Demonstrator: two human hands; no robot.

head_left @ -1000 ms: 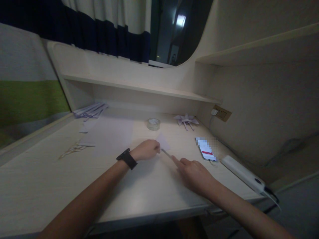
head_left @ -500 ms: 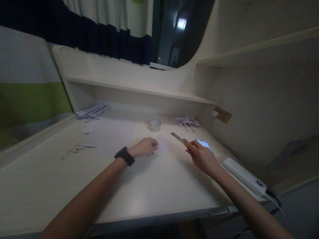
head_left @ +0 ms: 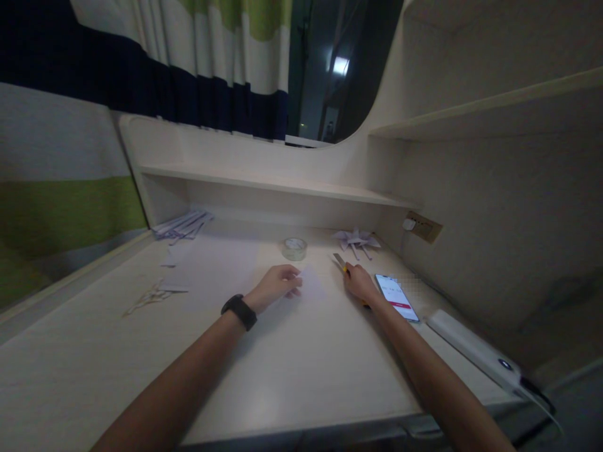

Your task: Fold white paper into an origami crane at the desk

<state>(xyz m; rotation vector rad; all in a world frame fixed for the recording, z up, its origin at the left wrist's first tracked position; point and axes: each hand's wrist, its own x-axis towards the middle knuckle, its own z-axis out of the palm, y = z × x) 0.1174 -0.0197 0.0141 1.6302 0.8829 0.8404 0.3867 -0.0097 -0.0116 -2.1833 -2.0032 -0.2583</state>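
Observation:
My right hand (head_left: 360,282) is wrapped round a utility knife (head_left: 340,261) with a yellow part on its handle. The blade points up and left, over the desk. To its left, my left hand (head_left: 280,285), with a black watch on the wrist, is at the left edge of a small white paper piece (head_left: 311,284). Its fingers are bent but apart, and I see nothing gripped in them. Just behind that hand a roll of clear tape (head_left: 294,249) lies flat on the desk.
Paper pinwheels (head_left: 355,240) lie at the back right. A lit phone (head_left: 396,297) and a white power strip (head_left: 473,351) line the right side. Paper strips (head_left: 183,226) are piled back left, with thin sticks (head_left: 146,299) nearer. A shelf (head_left: 277,183) runs along the back.
My right hand has turned and come lower towards the desk with the knife, uncovering the phone. My left hand's fingers have loosened beside the paper. The view has tilted up slightly.

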